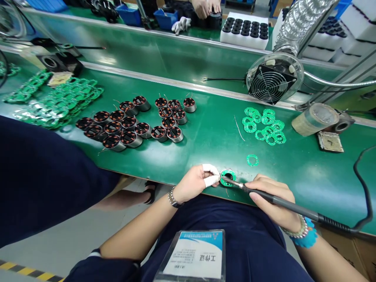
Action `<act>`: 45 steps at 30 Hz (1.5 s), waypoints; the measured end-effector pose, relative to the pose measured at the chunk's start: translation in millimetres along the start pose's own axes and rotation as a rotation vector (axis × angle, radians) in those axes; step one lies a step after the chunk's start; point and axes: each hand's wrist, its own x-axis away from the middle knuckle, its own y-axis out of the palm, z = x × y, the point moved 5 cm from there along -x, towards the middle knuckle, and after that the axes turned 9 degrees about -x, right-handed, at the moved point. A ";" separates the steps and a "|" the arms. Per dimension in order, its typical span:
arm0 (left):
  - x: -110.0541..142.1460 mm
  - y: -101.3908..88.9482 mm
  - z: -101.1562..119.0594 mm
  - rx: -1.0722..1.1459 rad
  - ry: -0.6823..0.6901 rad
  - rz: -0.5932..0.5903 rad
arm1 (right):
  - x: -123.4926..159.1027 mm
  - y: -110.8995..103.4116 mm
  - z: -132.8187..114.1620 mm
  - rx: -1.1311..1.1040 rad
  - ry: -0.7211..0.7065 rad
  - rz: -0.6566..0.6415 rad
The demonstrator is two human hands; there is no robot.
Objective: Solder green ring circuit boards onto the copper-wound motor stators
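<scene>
Closest to me, my left hand (194, 183), its fingers wrapped in white tape (210, 174), pinches a green ring-shaped circuit board (227, 173) at the near edge of the table (205, 154). My right hand (270, 197) is closed around a soldering iron (279, 201), its long axis running from lower right to upper left, with the tip on the ring and the cord (362, 196) curving away right. The view is poor here, so I can't tell what sits under the ring. Just beyond lie a loose green ring (252, 159), a pile of green rings (263, 126) and rows of wound motor stators (129, 125). On the far table (188, 39), a white foam tray (245, 31) holds rows of black round parts (245, 34), near blue bins (166, 18) and a co-worker's hands (206, 7).
</scene>
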 end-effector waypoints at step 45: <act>0.2 19.1 -3.7 0.095 -0.018 -0.043 | -20.9 38.7 14.6 0.146 -0.062 0.064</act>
